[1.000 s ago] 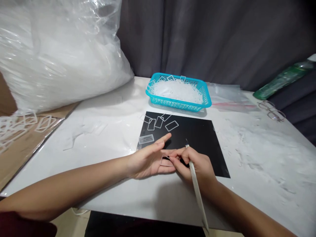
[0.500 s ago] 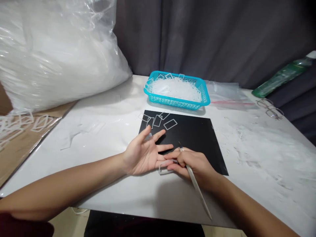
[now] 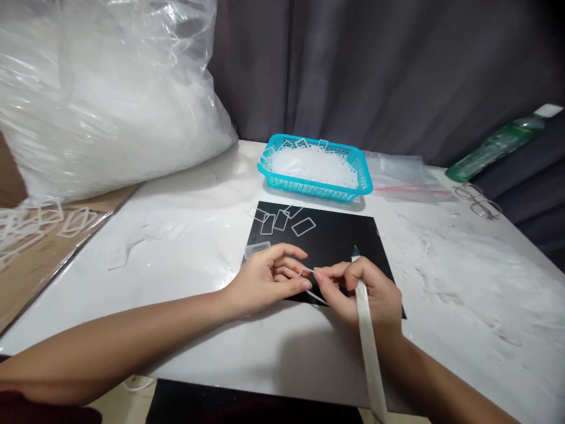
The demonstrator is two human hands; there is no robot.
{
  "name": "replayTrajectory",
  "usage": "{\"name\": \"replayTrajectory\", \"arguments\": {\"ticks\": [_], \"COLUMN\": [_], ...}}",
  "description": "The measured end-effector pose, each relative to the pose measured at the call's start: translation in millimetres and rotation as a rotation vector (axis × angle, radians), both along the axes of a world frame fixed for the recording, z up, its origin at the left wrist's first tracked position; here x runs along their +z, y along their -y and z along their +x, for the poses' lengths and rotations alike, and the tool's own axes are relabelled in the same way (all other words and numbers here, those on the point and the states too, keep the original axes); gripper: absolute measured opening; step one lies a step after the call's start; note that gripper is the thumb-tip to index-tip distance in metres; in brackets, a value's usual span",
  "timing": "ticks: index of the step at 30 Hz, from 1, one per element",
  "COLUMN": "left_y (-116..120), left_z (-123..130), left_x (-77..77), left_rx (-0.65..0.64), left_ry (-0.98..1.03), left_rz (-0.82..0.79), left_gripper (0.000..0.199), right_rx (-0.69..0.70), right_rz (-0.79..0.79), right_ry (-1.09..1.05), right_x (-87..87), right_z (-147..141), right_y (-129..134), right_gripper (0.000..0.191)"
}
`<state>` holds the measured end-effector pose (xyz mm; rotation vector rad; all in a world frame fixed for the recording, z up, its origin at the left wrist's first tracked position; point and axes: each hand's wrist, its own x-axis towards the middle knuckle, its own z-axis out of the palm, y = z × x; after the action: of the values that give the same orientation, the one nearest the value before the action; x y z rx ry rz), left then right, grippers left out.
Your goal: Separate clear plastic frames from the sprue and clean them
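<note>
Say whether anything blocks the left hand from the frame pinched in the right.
Nothing visible does: the left hand is right at the frame, contact unclear; the knife in the right hand stands aside.

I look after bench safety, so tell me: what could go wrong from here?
The right hand holds a pointed tool while its fingers pinch a thin frame, so a shifting grip might let the tip nick the left hand nearby. That thin frame could also bend or slip.
</note>
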<state>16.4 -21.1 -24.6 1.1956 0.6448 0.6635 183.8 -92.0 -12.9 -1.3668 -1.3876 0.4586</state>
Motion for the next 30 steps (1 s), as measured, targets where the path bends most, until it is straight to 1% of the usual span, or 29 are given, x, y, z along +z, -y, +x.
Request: {"name": "replayTrajectory", "arguments": {"ticks": [4, 8, 11, 14, 17, 19, 21, 23, 24, 25, 27, 29, 30], "left_y": [0.3, 0.9, 2.1, 3.1, 3.0, 2.6, 2.4, 3.0, 3.6, 4.4, 6.2, 8.0, 8.8], "left_z": [0.7, -0.4, -1.5, -3.0, -3.9, -3.8, -3.9, -4.5, -5.0, -5.7, -6.8, -7.8, -8.2], "left_x": [0.3, -1.4, -1.6, 1.2, 5.7, 7.9, 8.8, 9.0, 9.0, 9.1, 9.5, 10.1, 10.3], "left_rx": [0.036, 0.022, 0.015, -0.046, -0.137, -0.181, -0.183, -0.155, -0.136, -0.112, -0.059, -0.011, 0.004], "left_ry": [-0.013, -0.019, -0.021, -0.07, -0.099, -0.073, -0.046, -0.044, -0.047, -0.047, -0.045, -0.042, -0.04], "left_rz": [0.014, 0.05, 0.126, 0.239, 0.333, 0.303, 0.224, 0.182, 0.186, 0.202, 0.255, 0.308, 0.325], "left_gripper": [0.032, 0.027, 0.021, 0.013, 0.017, 0.024, 0.031, 0.036, 0.036, 0.036, 0.036, 0.038, 0.04], "right_rx": [-0.044, -0.074, -0.066, -0.029, 0.015, 0.059, 0.081, 0.047, 0.024, 0.014, 0.06, 0.176, 0.247], "right_rz": [0.018, 0.01, 0.024, 0.03, 0.003, -0.035, -0.059, -0.019, 0.032, 0.098, 0.205, 0.234, 0.219], "right_ry": [0.033, 0.052, 0.082, 0.113, 0.105, 0.096, 0.093, 0.099, 0.079, 0.035, -0.117, -0.263, -0.28], "right_x": [2.0, 4.0, 2.8, -0.4, -3.2, -3.3, -1.9, -0.2, 0.4, 0.6, -0.5, -2.9, -4.1], "right_z": [0.8, 3.3, 5.8, 8.4, 11.5, 14.1, 16.6, 18.0, 17.8, 17.1, 14.0, 10.7, 9.6], "right_y": [1.0, -0.7, -2.2, -4.0, -6.7, -8.5, -9.2, -7.9, -6.3, -4.1, 1.8, 8.1, 10.7], "right_gripper": [0.038, 0.038, 0.036, 0.032, 0.029, 0.028, 0.026, 0.016, 0.009, 0.008, 0.026, 0.037, 0.038]}}
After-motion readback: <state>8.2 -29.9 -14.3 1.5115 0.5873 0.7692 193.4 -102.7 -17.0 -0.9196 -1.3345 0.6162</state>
